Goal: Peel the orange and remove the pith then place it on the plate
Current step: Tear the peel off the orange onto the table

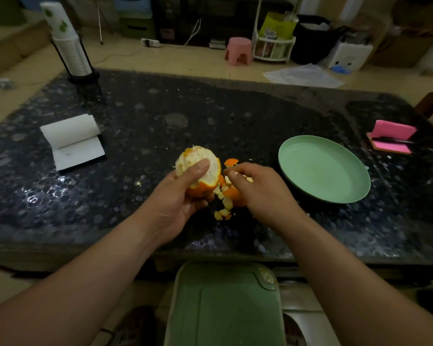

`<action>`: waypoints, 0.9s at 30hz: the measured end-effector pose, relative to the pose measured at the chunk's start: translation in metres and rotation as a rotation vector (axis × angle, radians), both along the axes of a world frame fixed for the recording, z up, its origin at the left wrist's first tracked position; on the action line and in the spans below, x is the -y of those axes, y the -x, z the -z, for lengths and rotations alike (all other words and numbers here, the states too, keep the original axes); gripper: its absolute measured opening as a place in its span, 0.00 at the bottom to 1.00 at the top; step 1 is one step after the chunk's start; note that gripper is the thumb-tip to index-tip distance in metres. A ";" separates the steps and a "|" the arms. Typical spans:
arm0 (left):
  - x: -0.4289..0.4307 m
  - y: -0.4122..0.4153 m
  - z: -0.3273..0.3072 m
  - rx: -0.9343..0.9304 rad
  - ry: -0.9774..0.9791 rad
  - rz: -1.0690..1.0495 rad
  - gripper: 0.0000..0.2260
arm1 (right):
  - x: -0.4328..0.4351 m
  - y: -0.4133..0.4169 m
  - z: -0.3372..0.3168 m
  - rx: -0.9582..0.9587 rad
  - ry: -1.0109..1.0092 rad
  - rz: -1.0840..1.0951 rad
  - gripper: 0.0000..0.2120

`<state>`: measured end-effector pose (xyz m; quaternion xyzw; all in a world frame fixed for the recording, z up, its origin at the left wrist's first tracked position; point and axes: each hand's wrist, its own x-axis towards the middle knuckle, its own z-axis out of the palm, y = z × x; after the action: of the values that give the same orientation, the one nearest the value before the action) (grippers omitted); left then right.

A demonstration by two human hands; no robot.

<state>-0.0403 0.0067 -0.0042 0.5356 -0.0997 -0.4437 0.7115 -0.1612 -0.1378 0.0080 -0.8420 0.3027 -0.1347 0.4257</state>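
My left hand (179, 196) grips a partly peeled orange (198, 166) above the dark stone table; white pith covers its top and orange skin remains at the bottom. My right hand (255, 188) is just right of the fruit, fingers curled, pinching a small strip of peel at the orange's edge. A heap of torn peel pieces (225, 201) lies on the table between and under the hands. The green plate (324, 168) sits bare to the right.
A folded white paper (71, 141) lies at the left. A cup stack in a black holder (70, 46) stands at the far left corner. A pink sponge with a pen (391, 137) is at the far right. A green stool (225, 305) stands below the table's near edge.
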 end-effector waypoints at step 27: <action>-0.003 -0.004 -0.004 0.535 -0.046 0.090 0.32 | -0.007 0.007 -0.017 0.126 -0.421 -0.065 0.10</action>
<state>-0.0367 0.0094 -0.0003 0.6450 -0.2979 -0.3196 0.6270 -0.1681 -0.1305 0.0252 -0.7337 0.2697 -0.1068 0.6144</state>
